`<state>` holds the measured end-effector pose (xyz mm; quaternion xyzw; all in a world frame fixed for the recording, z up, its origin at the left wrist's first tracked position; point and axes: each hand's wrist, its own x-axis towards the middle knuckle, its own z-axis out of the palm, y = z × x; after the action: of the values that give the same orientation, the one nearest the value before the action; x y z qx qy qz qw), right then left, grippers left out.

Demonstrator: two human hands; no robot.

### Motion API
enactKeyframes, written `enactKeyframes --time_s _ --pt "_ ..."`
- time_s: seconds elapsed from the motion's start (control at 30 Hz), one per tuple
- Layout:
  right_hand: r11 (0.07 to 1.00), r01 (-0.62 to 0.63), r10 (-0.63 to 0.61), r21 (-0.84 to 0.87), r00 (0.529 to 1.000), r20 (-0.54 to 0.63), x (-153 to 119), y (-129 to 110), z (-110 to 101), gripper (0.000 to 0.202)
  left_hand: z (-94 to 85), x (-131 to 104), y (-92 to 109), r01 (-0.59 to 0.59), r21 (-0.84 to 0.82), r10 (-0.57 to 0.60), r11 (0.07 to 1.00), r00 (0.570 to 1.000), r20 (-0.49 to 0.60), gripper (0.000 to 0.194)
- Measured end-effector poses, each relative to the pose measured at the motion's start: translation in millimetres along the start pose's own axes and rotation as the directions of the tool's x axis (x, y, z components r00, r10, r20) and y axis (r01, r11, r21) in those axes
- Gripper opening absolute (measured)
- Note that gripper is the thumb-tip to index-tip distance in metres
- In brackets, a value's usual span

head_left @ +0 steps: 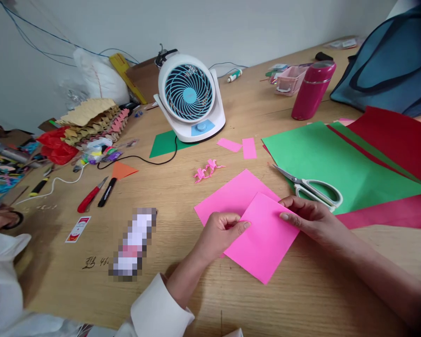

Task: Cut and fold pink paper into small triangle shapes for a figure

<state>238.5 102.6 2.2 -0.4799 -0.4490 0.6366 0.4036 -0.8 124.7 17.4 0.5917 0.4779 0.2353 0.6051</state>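
Note:
A square sheet of pink paper [263,238] is held up between my two hands. My left hand [221,231] pinches its left corner between thumb and fingers. At the opposite corner, my right hand [308,217] grips it the same way, thumb on top. Behind it a second pink sheet [224,201] lies on the table, partly covered by the held one. Just beyond my right hand, scissors [315,192] with pale handles rest on green paper [337,159]. Small pink cut-out figures [208,171] and two pink strips [249,148] lie farther back.
A white fan [190,96] stands at the back, with a magenta bottle [314,91] and blue bag [389,70] to its right. Red paper [393,140] lies right. Leftward are a red-handled knife [89,199], a black cutter [107,192] and another person's hand [0,219].

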Motion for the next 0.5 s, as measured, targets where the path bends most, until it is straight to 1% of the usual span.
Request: enactKeyframes --time_s 0.13,0.3,0.4,0.5 --pt "0.998 0.031 -0.03 -0.06 1.0 0.005 -0.9 0.6 0.3 0.032 2.0 -0.8 -4.2 -0.005 0.038 0.006 0.999 1.0 -0.024 0.047" --pt "1.0 0.021 -0.021 -0.015 1.0 0.02 -1.0 2.4 -0.7 0.029 2.4 -0.9 -8.5 -0.02 0.083 0.023 0.996 0.999 -0.025 0.046" --pt "1.0 0.028 -0.028 0.006 0.999 0.035 -0.7 2.8 -1.0 0.028 2.8 -1.2 -8.0 -0.05 0.122 0.054 0.991 0.998 -0.03 0.046" --pt "1.0 0.008 -0.008 -0.004 1.0 0.013 -0.6 2.0 0.9 0.031 4.0 -1.9 -7.3 -0.089 0.136 0.092 0.987 0.996 -0.015 0.048"
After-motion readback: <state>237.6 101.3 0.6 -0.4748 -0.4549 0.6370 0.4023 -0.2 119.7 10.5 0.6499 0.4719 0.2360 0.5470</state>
